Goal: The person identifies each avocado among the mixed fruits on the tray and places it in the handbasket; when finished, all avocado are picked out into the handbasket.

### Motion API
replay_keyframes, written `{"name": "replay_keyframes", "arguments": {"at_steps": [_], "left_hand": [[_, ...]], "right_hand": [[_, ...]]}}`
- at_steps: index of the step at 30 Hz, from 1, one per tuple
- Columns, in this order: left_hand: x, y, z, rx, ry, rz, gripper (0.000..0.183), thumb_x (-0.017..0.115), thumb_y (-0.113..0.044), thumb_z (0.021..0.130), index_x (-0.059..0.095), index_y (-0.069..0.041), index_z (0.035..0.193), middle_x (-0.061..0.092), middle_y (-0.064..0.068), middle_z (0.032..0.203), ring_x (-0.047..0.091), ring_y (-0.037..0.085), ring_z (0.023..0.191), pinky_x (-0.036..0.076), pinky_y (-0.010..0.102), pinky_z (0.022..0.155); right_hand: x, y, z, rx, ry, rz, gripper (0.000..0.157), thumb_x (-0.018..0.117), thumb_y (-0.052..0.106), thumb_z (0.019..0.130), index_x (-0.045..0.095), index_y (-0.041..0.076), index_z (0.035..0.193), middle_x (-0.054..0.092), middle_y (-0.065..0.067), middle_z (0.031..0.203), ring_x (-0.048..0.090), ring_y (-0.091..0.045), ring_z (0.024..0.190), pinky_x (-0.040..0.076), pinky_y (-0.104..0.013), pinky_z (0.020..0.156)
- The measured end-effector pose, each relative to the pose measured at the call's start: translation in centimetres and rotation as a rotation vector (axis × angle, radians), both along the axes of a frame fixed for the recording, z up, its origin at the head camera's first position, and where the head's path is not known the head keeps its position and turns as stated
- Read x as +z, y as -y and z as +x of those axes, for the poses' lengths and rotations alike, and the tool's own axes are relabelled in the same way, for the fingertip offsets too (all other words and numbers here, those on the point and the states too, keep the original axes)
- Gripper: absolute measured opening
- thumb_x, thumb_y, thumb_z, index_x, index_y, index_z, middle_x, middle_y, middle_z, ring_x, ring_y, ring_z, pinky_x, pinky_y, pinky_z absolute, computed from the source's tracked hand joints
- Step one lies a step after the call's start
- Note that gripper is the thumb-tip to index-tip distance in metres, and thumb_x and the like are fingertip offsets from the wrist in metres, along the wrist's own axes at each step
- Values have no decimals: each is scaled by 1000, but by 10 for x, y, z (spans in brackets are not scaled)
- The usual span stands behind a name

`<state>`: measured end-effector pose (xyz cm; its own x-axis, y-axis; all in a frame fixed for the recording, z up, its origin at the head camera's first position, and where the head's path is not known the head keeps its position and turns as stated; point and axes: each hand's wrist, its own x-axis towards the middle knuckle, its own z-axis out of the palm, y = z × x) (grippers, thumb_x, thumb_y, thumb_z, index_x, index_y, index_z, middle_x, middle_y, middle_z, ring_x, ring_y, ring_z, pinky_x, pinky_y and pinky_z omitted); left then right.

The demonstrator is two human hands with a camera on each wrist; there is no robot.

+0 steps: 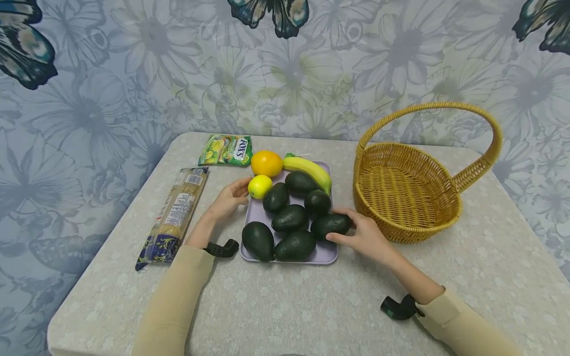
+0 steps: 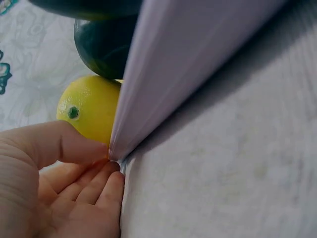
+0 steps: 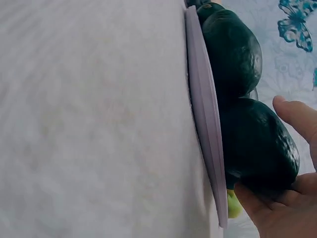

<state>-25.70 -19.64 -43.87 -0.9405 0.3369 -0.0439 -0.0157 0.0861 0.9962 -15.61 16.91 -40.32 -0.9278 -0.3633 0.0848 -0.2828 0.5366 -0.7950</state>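
A lilac tray point(image 1: 327, 255) carries several dark green avocados, a banana point(image 1: 313, 170), an orange point(image 1: 266, 163) and a yellow lemon point(image 1: 260, 187). My left hand point(image 1: 229, 199) is at the tray's left edge beside the lemon. In the left wrist view its thumb meets the tray rim point(image 2: 131, 114) just below the lemon point(image 2: 89, 109), its fingers loosely bent. On the right side of the tray, my right hand point(image 1: 362, 235) holds the rightmost avocado point(image 1: 329, 226). Its thumb is on the near side and its fingers go round the far side, as the right wrist view shows of this avocado point(image 3: 260, 144).
A wicker basket point(image 1: 407, 230) with a tall handle stands right of the tray. To the left lies a long pack of pasta point(image 1: 178, 210). Behind it is a green and yellow packet point(image 1: 225, 150), near the table's back edge. The patterned wall point(image 1: 294, 89) rises behind the table.
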Motion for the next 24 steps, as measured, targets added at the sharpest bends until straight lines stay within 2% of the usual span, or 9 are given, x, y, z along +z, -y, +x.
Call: {"name": "replay_keyframes", "arguments": {"at_steps": [4,7,17,20,23,24], "left_hand": [[2,-2,0,12,7,-36,68,43,17,84,22,5,147,22,20,152,26,28,138,26,33,110],[3,-2,0,13,15,-48,67,44,16,84,22,4,147,22,19,152,26,26,138,26,32,110],[4,-2,0,15,20,-72,67,44,16,85,21,5,147,21,19,152,26,26,138,27,33,110],[10,-4,3,11,32,-70,68,44,17,84,20,6,147,19,21,152,24,28,138,25,35,110],[18,-6,8,4,41,-77,67,44,17,84,19,8,146,19,23,152,23,31,138,24,37,111],[21,-7,10,3,45,-78,67,44,17,84,19,9,146,18,23,152,23,31,138,24,38,111]], "right_hand": [[-6,-2,-3,-8,24,-5,65,77,40,76,55,11,130,64,-7,113,60,-18,93,50,-35,75],[-9,-3,-4,-3,25,14,65,77,43,75,57,14,129,64,-6,112,57,-17,89,47,-32,73],[-11,-5,-5,16,-11,-11,62,78,41,74,58,15,127,64,-6,115,59,-18,96,49,-36,78],[-6,-8,-5,17,5,-55,61,79,38,74,58,15,127,64,-4,116,60,-16,99,49,-37,83],[6,-13,-4,24,39,-119,61,79,33,76,57,14,129,62,-4,117,60,-15,100,49,-33,85],[12,-16,-4,23,42,-138,61,79,30,76,56,14,130,62,-5,117,60,-15,97,50,-31,82]]}}
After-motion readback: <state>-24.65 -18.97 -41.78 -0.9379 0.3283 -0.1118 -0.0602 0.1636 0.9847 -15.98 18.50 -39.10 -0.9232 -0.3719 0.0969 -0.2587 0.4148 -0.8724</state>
